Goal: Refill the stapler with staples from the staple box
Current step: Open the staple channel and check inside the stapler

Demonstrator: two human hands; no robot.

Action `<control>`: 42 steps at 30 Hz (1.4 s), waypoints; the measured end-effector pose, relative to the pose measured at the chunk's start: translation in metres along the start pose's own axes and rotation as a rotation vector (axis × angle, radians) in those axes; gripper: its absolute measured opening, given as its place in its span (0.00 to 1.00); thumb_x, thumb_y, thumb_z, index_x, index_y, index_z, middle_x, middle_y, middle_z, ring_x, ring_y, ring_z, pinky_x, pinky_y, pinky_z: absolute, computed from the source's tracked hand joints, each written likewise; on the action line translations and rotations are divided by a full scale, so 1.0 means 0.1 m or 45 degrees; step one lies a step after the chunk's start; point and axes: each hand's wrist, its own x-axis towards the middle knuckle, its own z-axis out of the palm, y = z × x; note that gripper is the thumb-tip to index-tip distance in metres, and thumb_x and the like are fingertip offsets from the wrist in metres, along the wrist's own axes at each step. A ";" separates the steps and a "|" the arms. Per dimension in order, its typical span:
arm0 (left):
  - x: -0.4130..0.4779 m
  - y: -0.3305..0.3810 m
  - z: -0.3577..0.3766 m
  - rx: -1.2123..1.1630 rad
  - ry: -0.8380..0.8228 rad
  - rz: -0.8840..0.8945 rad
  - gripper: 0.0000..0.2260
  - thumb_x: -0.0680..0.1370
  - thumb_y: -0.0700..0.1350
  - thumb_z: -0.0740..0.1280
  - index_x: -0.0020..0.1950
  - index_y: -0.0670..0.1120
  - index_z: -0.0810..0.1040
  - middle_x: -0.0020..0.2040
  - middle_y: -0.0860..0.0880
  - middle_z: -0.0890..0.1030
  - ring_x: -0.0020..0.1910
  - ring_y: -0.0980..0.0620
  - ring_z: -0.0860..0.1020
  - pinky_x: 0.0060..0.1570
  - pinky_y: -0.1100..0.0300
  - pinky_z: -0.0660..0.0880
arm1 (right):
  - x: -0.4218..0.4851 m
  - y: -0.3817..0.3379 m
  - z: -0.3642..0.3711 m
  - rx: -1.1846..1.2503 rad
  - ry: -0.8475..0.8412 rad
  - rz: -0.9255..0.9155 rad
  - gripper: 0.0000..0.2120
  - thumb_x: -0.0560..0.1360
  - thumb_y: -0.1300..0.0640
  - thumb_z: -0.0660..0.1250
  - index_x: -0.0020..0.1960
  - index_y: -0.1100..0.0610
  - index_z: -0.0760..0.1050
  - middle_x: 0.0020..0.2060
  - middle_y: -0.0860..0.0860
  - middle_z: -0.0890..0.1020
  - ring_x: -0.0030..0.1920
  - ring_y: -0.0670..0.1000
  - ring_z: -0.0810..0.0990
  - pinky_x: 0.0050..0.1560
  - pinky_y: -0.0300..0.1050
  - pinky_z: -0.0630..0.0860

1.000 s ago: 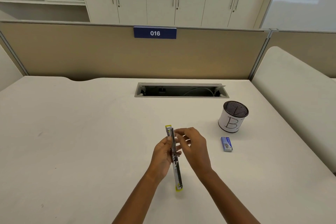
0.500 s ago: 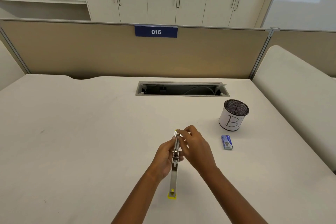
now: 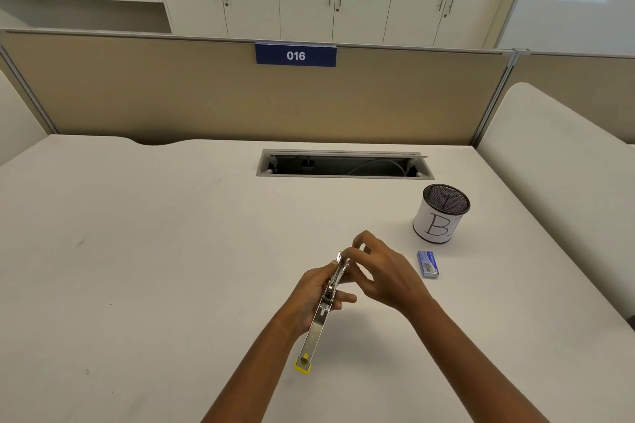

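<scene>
Both hands are working the stapler (image 3: pixel 321 312) above the table (image 3: pixel 137 268): the left hand (image 3: pixel 314 297) is gripping its middle while the right hand (image 3: pixel 372 273) is pinching its far end. It has swung since a second ago, its yellow tip now nearest the person, suggesting loading is underway. The staple box (image 3: pixel 428 263) is lying untouched beside the mesh cup (image 3: pixel 441 214), nothing obstructing it.

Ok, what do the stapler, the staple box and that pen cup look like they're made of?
Stapler: shiny bare metal, going by the bright reflections, with yellow tips that look like plastic. Staple box: printed blue cardboard, probably, matte with crisp edges. Pen cup: black wire mesh, likely metal, wrapped in white paper marked "B".
</scene>
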 end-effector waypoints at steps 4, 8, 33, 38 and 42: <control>-0.01 -0.01 0.02 -0.014 0.020 0.010 0.14 0.80 0.50 0.57 0.46 0.47 0.80 0.37 0.52 0.87 0.28 0.52 0.83 0.22 0.68 0.73 | -0.02 0.01 0.01 0.052 -0.012 0.000 0.06 0.72 0.57 0.65 0.48 0.53 0.79 0.47 0.54 0.79 0.39 0.52 0.79 0.26 0.44 0.76; 0.00 0.00 0.03 -0.012 0.032 0.031 0.13 0.80 0.50 0.58 0.46 0.47 0.80 0.35 0.52 0.87 0.28 0.52 0.83 0.23 0.67 0.73 | -0.05 -0.04 0.01 0.056 -0.030 -0.050 0.08 0.70 0.62 0.67 0.48 0.53 0.79 0.45 0.54 0.80 0.38 0.52 0.80 0.25 0.41 0.74; -0.07 -0.03 0.05 0.051 0.004 -0.009 0.15 0.80 0.50 0.55 0.49 0.44 0.78 0.46 0.47 0.83 0.27 0.54 0.82 0.22 0.68 0.71 | -0.01 0.00 0.03 -0.050 -0.069 0.120 0.11 0.68 0.68 0.66 0.47 0.57 0.78 0.51 0.57 0.79 0.42 0.55 0.80 0.25 0.44 0.73; -0.07 -0.03 0.05 -0.001 0.049 0.008 0.16 0.81 0.49 0.55 0.51 0.41 0.77 0.45 0.47 0.83 0.25 0.53 0.82 0.22 0.68 0.71 | -0.04 -0.09 0.02 -0.178 -0.015 0.087 0.14 0.60 0.66 0.74 0.44 0.55 0.81 0.45 0.56 0.83 0.33 0.53 0.81 0.22 0.44 0.76; -0.07 0.00 0.05 0.048 0.082 0.035 0.15 0.81 0.49 0.54 0.52 0.41 0.76 0.46 0.46 0.82 0.25 0.54 0.82 0.22 0.68 0.72 | -0.06 -0.13 0.05 -0.270 -0.058 0.089 0.18 0.58 0.64 0.77 0.47 0.54 0.81 0.46 0.55 0.85 0.32 0.53 0.81 0.22 0.42 0.76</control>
